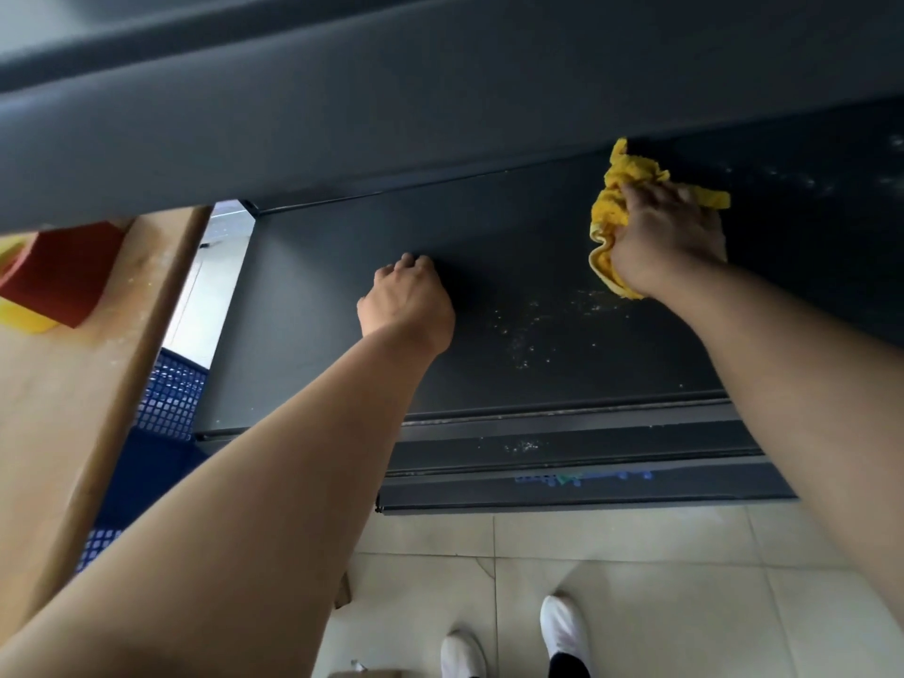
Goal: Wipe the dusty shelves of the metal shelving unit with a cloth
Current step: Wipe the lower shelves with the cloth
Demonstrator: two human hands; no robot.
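Head view: right hand fingers clutch the bunched cloth near the shelf's back edge. Dust lies toward the front edge from it. Left hand fingers are curled and empty.

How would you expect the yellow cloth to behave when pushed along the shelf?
Probably floppy: the yellow cloth bunches in folds under the right hand. Likely light, since one hand grips it. Its fuzzy weave should drag, not slide, on the dark shelf.
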